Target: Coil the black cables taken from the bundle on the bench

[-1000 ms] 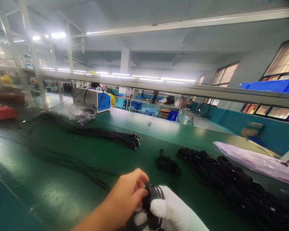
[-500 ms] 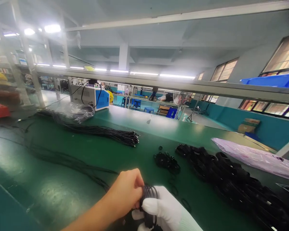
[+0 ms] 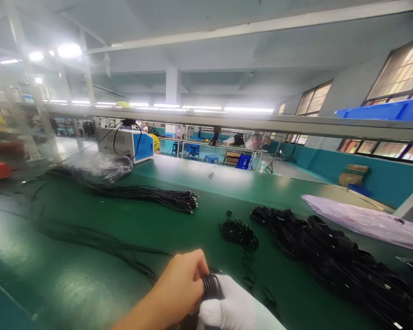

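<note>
One green table (image 3: 99, 215) bearing a heap of black coils (image 3: 318, 247) at right.
Over its near side, the bare left hand (image 3: 184, 284) pinches and the white-gloved right hand (image 3: 239, 305) wraps one cable coil (image 3: 212, 288); small black loops (image 3: 238, 233) lie beyond.

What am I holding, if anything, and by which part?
A black cable coil: your gloved right hand grips its lower part; your left hand is at its left edge.

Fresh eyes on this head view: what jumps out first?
The white-gloved right hand gripping a black coil at bottom centre, with the bare left hand against it. Next, the heap of black coils at right on the green table; behind, left of centre, the blue-sided box.
</note>
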`<state>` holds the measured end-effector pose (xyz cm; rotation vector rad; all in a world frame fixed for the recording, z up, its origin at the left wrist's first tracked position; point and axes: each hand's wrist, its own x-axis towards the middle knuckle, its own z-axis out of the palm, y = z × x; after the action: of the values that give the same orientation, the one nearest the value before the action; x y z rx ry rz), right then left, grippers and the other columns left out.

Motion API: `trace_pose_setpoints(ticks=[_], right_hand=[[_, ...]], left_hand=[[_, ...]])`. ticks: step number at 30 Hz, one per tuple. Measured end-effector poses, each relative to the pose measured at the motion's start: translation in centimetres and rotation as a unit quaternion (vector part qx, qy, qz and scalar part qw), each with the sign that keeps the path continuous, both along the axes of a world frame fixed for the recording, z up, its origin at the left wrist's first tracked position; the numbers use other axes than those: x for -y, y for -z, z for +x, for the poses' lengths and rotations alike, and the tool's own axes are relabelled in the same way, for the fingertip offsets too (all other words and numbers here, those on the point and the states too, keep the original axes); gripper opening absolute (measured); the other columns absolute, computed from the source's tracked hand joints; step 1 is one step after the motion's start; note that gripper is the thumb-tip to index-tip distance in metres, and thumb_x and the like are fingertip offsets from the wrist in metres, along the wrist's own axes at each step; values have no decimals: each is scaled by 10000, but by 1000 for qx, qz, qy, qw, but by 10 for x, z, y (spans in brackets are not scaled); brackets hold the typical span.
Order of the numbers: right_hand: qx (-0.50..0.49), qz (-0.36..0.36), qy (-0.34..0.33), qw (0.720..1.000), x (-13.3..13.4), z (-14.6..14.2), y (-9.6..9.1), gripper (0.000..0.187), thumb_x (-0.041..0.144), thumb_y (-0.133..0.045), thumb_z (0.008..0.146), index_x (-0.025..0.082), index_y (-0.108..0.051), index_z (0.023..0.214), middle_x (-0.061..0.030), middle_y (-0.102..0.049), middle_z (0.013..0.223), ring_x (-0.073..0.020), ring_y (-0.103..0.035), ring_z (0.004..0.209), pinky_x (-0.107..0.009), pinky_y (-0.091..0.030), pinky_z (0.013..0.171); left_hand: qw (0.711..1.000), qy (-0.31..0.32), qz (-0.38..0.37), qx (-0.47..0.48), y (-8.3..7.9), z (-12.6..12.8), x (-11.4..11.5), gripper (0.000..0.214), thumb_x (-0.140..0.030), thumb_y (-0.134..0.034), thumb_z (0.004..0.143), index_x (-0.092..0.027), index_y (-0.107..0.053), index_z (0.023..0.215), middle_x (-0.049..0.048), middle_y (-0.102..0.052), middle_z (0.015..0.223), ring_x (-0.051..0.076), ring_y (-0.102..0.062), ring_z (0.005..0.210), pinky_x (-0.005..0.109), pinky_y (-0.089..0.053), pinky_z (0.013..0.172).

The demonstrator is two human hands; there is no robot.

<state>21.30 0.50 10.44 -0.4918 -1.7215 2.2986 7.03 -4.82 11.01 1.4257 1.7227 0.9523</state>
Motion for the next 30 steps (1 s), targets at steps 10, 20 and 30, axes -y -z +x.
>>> trace_pose_setpoints(ticks=[10, 20, 30], right_hand=[[-55, -162, 60, 983, 3, -3, 12, 302, 313, -699, 756, 101, -604, 949, -67, -590, 775, -166, -601, 726, -288, -479, 632], [-165, -169, 87, 968, -5, -7, 24, 165, 224, -588, 849, 85, -568, 762, -19, -520, 706, -91, -525, 649, -220, -472, 624], [-53, -188, 28, 980, -3, -3, 23, 292, 247, -685, 750, 82, -608, 979, -71, -580, 820, -138, -624, 668, -223, -570, 492]], left_hand=[[981, 15, 169, -90, -3, -3, 3, 403, -20, -441, 683, -220, -644, 969, -3, -577, 887, 141, -549, 799, 222, -412, 706], [972, 66, 164, -154, 20, 5, 22, 99, -119, -624, 664, -182, -551, 685, 16, -619, 804, 201, -524, 822, 304, -374, 734], [998, -36, 36, -40, 7, -4, 4, 145, -103, -493, 719, -212, -545, 800, -51, -602, 662, 117, -540, 609, 201, -379, 564]])
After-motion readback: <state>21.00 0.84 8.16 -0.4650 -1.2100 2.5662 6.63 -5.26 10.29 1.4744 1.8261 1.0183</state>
